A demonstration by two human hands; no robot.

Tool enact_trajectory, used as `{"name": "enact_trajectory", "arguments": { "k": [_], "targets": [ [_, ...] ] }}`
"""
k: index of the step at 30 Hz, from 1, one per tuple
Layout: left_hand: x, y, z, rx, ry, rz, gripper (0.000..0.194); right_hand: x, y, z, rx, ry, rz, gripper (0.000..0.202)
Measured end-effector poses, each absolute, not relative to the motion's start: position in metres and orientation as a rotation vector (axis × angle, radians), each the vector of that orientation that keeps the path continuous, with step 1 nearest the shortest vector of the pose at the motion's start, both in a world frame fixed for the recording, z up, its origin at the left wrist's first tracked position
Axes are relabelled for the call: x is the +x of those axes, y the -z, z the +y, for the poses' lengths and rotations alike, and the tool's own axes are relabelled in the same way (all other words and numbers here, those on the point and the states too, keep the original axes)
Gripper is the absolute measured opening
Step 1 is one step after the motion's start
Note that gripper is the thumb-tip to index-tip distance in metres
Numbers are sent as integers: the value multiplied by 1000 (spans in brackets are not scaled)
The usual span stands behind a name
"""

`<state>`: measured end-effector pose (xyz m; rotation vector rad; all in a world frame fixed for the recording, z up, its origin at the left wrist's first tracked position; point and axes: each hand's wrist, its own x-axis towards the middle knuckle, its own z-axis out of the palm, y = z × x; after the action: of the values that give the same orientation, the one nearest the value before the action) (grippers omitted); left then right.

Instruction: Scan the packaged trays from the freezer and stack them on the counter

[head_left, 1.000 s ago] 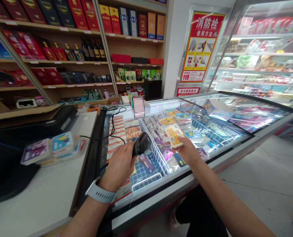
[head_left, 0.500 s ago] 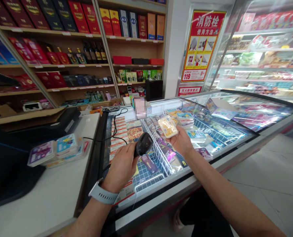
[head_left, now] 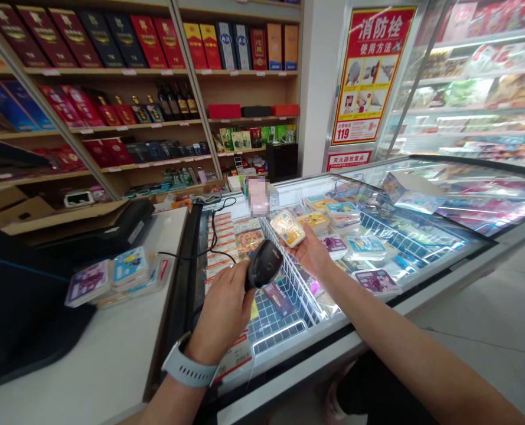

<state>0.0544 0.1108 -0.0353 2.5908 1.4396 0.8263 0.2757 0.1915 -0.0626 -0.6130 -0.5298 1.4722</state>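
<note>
On my feed the left hand (head_left: 227, 307) is wrapped around a black scanner (head_left: 266, 265), above the left part of the chest freezer (head_left: 289, 382). The right hand (head_left: 310, 251) grips a yellow-printed tub (head_left: 287, 228) by its edge, tilted, also above the left part of the freezer and near the scanner; from here I cannot judge the depth between the two. I see a watch with a pale band (head_left: 191, 369) on the left wrist. Inside the freezer, below the left hand, a purple packet (head_left: 279, 298) lies in a wire basket (head_left: 284, 339). Further right in the freezer I see a blue-printed tub (head_left: 366, 248) and, close to the near edge, a purple-printed pack (head_left: 377, 282). A carton (head_left: 415, 192) rests on top of the freezer towards its right end. The counter (head_left: 124, 354) stands just left of the freezer, carrying a purple-topped tub (head_left: 89, 282) beside some blue-topped tubs (head_left: 131, 268). A black cable (head_left: 169, 254) reaches from above the counter across the freezer's left end. Behind the freezer I make out shelves (head_left: 253, 94) of boxes and bottles, and a red poster (head_left: 372, 77)
</note>
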Motion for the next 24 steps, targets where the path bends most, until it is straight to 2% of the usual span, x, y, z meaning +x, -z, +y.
{"name": "enact_trajectory", "arguments": {
  "k": [24],
  "targets": [
    [53, 35, 111, 2644, -887, 1364, 41, 281, 68, 193, -529, -1504, -566, 28]
  ]
}}
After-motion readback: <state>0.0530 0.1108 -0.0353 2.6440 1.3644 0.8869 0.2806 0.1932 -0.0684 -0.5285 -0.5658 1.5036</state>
